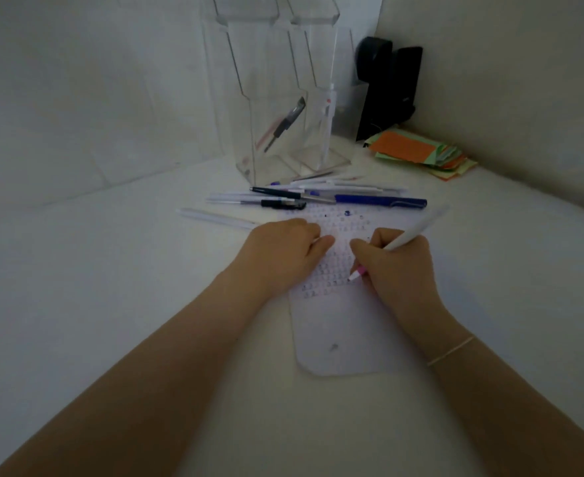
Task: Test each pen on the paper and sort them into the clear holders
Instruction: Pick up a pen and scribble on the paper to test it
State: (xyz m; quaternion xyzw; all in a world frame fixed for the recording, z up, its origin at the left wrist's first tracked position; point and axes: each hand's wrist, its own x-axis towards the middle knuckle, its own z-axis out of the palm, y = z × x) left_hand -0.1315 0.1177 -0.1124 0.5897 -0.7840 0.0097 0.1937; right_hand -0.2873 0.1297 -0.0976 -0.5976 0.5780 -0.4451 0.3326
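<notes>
Testing step: right hand (395, 266) fingers pinch a white pen (407, 237), tip on the paper (345, 325); left hand (283, 249), fingers curled, steadies it. Next, judge the mark, then choose a clear holder (277, 132).

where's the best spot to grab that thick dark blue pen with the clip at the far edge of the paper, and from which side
Probably the bare middle of the thick dark blue pen, pinched from above across its barrel. It lies flat and crosswise at the far edge of the paper sheet. Its right end, with the clip, juts clear, while its left end is crowded by the thin black pen and other pens.
</notes>
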